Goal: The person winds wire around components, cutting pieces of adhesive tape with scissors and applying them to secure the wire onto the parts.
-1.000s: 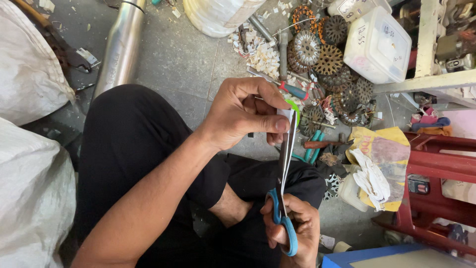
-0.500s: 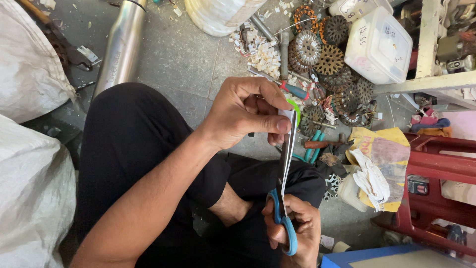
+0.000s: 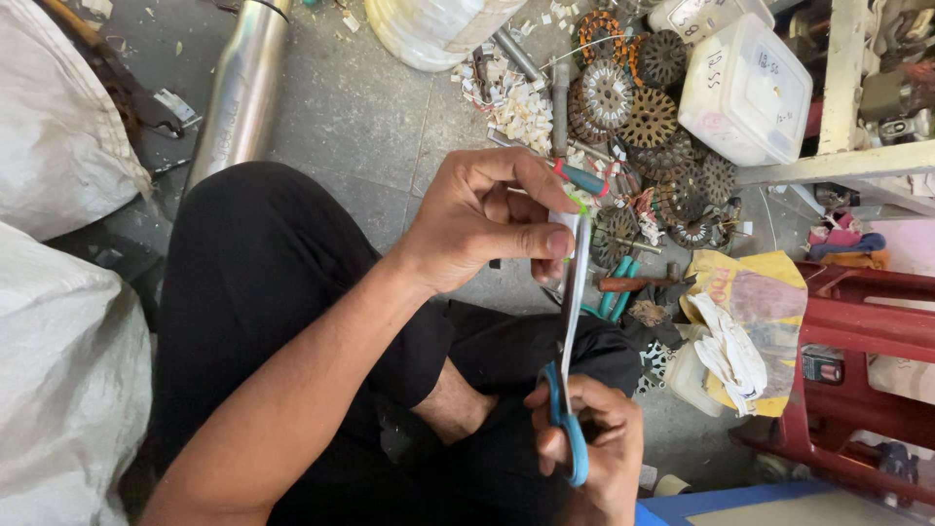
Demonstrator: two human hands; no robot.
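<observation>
My left hand (image 3: 477,224) pinches the top of a thin white strip (image 3: 581,255) with a green tip, held upright over my crossed legs in black trousers (image 3: 263,282). My right hand (image 3: 594,458) grips blue-handled scissors (image 3: 568,433). Their long blades run up along the strip, pointing toward my left fingers. Whether the blades are closed on the strip I cannot tell.
The concrete floor ahead holds several round metal motor cores (image 3: 643,107), white paper scraps (image 3: 511,102), a white plastic box (image 3: 745,88), teal-handled pliers (image 3: 616,290), a steel cylinder (image 3: 239,93) and a red stool (image 3: 857,331). White sacks (image 3: 58,370) lie at my left.
</observation>
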